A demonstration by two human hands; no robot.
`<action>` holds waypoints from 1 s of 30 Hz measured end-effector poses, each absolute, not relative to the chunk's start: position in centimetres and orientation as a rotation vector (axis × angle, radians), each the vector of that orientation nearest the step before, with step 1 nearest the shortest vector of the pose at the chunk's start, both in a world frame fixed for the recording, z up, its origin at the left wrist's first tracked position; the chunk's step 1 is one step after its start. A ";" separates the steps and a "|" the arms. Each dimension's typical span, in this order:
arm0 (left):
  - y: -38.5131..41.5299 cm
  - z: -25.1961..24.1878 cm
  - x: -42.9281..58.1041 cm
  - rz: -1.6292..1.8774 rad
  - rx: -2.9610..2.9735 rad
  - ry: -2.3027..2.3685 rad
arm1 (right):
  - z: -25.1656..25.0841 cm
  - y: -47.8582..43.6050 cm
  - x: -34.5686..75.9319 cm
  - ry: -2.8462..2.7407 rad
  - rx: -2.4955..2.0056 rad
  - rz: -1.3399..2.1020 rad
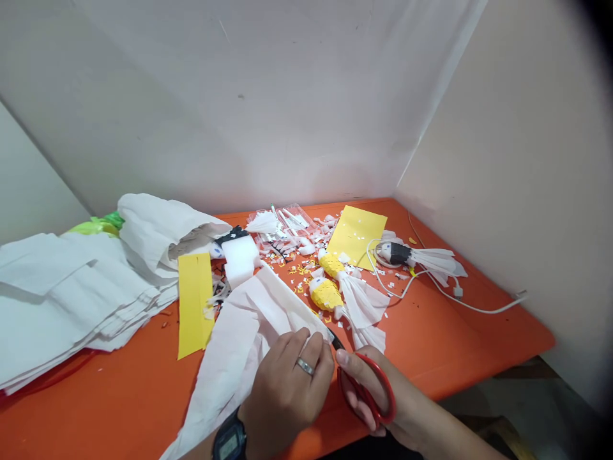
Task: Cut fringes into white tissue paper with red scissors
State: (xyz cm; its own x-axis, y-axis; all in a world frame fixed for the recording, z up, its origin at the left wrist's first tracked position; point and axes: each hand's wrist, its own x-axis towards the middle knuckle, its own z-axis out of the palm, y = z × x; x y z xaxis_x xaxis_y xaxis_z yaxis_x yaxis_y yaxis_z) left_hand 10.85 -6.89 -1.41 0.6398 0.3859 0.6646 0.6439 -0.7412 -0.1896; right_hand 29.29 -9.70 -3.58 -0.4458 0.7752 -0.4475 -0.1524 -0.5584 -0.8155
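My left hand (295,382), with a ring and a wristwatch, is closed on the edge of a large sheet of white tissue-like paper (242,329). My right hand (371,383) grips red-handled scissors (383,390), its fingers through the loops. The dark blades (336,340) reach the paper's right edge beside my left fingertips; how far apart they are I cannot tell. Just beyond lie two yellow paper-scaled fish figures (326,294) with white paper tails. A black-scaled fish figure (400,253) with a similar tail rests farther right.
Stacked white paper (71,294) covers the orange table's (460,358) left side. A yellow strip (194,300) and white foam block (240,260) lie near the sheet. Behind are a yellow sheet (357,233), a clear tray (294,220) and scattered scraps. A white cable (498,311) loops at right.
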 end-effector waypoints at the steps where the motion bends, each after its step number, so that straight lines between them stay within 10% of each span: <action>1: -6.9 -1.4 10.8 -0.854 -2.453 -0.815 | -3.6 -9.7 29.3 -0.947 -1.125 2.049; 30: -6.6 -1.4 10.4 -0.876 -2.493 -0.805 | -2.9 -10.0 28.6 -1.023 -1.223 1.977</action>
